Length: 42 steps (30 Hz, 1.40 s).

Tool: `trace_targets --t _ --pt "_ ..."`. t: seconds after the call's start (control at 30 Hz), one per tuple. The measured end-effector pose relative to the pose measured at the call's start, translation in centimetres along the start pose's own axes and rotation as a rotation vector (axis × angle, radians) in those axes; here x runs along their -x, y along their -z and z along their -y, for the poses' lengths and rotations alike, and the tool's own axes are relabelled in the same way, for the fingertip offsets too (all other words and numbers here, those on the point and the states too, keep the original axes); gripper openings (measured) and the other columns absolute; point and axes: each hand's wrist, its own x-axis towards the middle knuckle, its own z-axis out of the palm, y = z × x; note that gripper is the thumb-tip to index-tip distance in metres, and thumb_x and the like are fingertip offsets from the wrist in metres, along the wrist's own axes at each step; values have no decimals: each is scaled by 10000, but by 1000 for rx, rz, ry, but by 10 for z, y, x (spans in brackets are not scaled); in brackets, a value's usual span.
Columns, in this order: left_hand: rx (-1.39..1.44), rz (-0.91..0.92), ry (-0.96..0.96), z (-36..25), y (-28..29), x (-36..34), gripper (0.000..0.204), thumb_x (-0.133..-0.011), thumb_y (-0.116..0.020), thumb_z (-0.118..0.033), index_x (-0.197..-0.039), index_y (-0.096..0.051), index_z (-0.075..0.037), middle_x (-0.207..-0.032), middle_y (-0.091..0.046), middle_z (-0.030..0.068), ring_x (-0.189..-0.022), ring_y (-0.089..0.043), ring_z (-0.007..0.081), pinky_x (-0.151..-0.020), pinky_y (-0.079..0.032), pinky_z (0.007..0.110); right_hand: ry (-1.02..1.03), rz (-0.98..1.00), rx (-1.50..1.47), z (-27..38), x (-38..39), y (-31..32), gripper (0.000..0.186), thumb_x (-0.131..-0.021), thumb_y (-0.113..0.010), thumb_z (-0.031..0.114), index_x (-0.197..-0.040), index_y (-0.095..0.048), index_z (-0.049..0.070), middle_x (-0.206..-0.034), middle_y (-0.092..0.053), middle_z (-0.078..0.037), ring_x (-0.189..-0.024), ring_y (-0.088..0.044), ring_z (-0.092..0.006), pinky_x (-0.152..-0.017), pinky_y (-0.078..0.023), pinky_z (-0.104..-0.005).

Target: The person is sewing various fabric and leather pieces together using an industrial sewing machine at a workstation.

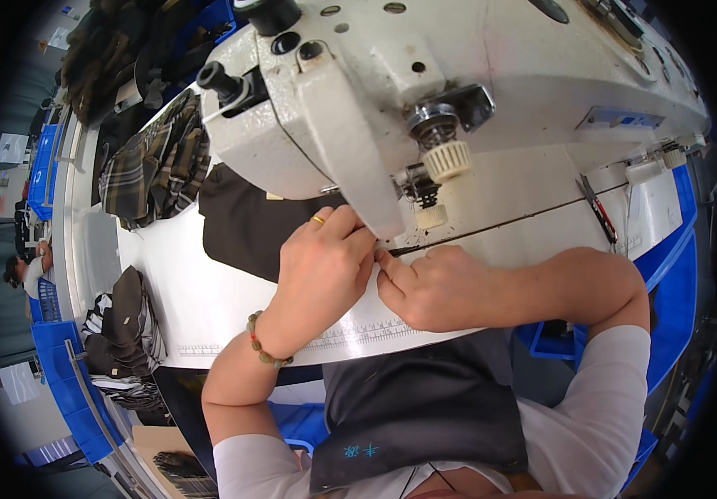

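A white sewing machine (491, 75) stands over the table, its pale lever-like cover (346, 141) reaching down close to my fingers. Dark brown cloth (242, 224) lies flat under the machine head, partly covered by my left hand (325, 262). That hand's fingers are bent and closed at the cloth's right edge; a ring and a bead bracelet (263, 343) show on this arm. From the right, my right hand (429, 287) meets it, thumb and fingers pinched together. Whatever lies between those right fingertips is too small and hidden to make out.
Folded plaid cloth (159, 166) is piled at the far left of the white table (200, 308), with more dark garments (125, 324) nearer. Red-and-black thread snips (598, 212) lie at right. Blue bins (674, 283) flank the table. Another person (34, 270) is at far left.
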Motion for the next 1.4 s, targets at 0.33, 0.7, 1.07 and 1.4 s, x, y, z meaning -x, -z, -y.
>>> trace_targets --t 0.33,0.7,1.07,1.4 --pt "44 6 21 -2 3 0 219 -733 -741 -6 -949 -754 -37 -853 -657 60 -756 -640 257 -672 -529 344 26 -59 135 -1 2 -3 236 -693 -632 162 -855 -696 2 -998 -717 -201 -512 -550 -104 -448 -422 -239" --pt "29 -47 -7 5 -5 2 225 -734 -758 -17 -958 -756 -42 -837 -649 51 -741 -626 233 -656 -514 333 -106 0 -35 -4 -2 -4 182 -729 -635 136 -810 -621 -27 -998 -685 -325 -488 -650 -202 -402 -490 -333" --pt "3 25 -23 7 1 1 220 -734 -754 -20 -951 -751 -56 -868 -631 38 -751 -608 253 -666 -504 344 -54 -9 -17 -11 2 -9 156 -734 -631 121 -803 -621 -18 -945 -697 -282 -506 -654 -220 -414 -494 -347" --pt "-30 -27 -78 9 3 1 26 -819 -734 -98 -844 -741 -93 -837 -624 0 -761 -620 184 -512 -504 303 -310 -88 -82 -40 -10 -5 50 -751 -651 111 -749 -607 133 -551 -561 -52 -509 -605 -269 -440 -436 -399"
